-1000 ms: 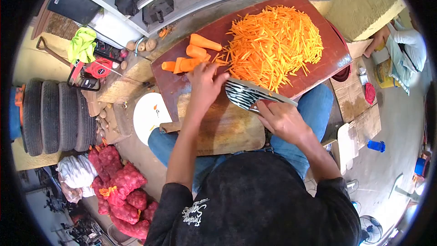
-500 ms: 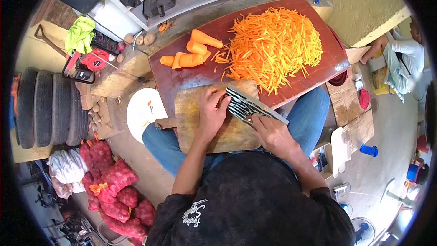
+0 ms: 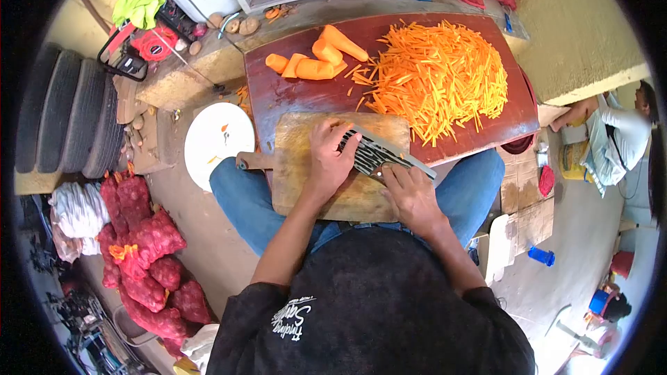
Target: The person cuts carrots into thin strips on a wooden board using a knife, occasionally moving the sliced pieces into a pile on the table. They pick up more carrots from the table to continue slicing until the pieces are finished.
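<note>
On the wooden cutting board, my left hand is closed, fingers bent, with a bit of orange carrot showing at the fingertips. Most of that piece is hidden by the hand and blade. My right hand grips the handle of a wide kitchen knife with a black-and-white patterned blade. The blade slants across the board's right half, its far end beside my left thumb. Beyond the board, a large heap of carrot strips and several peeled carrot pieces lie on the red table.
Left of the board stands a round white surface with orange scraps. Red mesh sacks and tires are farther left. A blue object lies on the floor at right, where another person sits.
The view has shifted, so the table sits lower and farther right. The knife blade is turned flatter, showing its side more upward. Both hands stay at the board.
</note>
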{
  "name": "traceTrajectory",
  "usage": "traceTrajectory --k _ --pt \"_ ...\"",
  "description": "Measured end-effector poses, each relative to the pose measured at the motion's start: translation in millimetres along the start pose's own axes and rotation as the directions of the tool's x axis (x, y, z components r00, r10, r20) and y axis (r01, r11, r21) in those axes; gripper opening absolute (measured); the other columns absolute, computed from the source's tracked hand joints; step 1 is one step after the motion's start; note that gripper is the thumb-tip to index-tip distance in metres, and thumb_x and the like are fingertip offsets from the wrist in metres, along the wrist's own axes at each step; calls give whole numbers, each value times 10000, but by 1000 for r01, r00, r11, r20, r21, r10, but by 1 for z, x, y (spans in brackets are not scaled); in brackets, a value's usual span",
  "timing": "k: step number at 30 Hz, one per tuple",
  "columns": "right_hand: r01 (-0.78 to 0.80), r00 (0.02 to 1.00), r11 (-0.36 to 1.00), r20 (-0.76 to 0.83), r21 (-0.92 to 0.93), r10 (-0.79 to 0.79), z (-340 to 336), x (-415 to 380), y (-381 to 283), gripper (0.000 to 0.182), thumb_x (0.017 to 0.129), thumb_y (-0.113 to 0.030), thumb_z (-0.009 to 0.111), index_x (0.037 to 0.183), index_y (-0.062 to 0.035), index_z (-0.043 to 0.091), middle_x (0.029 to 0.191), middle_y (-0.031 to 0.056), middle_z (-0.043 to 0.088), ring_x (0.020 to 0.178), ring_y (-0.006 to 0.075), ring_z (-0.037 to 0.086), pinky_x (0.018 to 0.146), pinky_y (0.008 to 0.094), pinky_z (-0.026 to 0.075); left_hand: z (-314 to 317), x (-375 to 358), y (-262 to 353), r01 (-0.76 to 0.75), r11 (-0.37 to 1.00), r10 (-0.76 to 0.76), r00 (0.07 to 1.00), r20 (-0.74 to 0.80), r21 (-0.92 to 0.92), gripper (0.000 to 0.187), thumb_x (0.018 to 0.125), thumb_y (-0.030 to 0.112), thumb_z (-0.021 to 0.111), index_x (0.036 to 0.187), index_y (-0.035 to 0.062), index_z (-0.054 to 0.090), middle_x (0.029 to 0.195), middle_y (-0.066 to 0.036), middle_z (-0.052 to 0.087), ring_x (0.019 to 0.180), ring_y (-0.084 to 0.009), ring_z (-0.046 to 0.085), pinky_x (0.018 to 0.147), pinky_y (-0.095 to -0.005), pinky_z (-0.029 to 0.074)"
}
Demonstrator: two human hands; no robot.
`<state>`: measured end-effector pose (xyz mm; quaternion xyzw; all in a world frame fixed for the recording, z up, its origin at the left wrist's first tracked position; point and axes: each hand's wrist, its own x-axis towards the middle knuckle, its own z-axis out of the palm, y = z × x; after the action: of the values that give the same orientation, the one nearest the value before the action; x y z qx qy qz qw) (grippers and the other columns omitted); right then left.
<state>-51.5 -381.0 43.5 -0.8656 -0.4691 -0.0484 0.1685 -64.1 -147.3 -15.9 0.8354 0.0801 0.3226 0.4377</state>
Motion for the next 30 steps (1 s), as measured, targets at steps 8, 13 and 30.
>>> traceTrajectory --k 8,13,30 --pt "-101 985 940 -100 324 140 -11 9 25 348 994 -60 753 1329 31 718 1126 192 764 932 363 713 841 432 574 -6 5 6 100 982 -111 992 -59 -163 394 946 148 892 1279 -21 768 1098 -151 715 1017 -347 647 923 -416 513" --pt "-402 877 633 79 662 474 -21 10 31 313 1126 -73 640 1401 51 724 1038 100 761 821 170 703 731 302 540 -10 6 13 -8 988 4 1000 -27 -156 576 887 204 947 1358 -38 719 1063 -150 724 990 -344 657 892 -446 514" --pt "-359 872 659 -14 661 489 -16 2 11 409 1086 -95 704 1482 4 668 983 109 753 870 249 755 782 404 617 -4 2 -1 170 946 -194 979 -64 -276 502 971 122 876 1424 -6 702 1087 -118 736 1007 -256 683 949 -411 526"
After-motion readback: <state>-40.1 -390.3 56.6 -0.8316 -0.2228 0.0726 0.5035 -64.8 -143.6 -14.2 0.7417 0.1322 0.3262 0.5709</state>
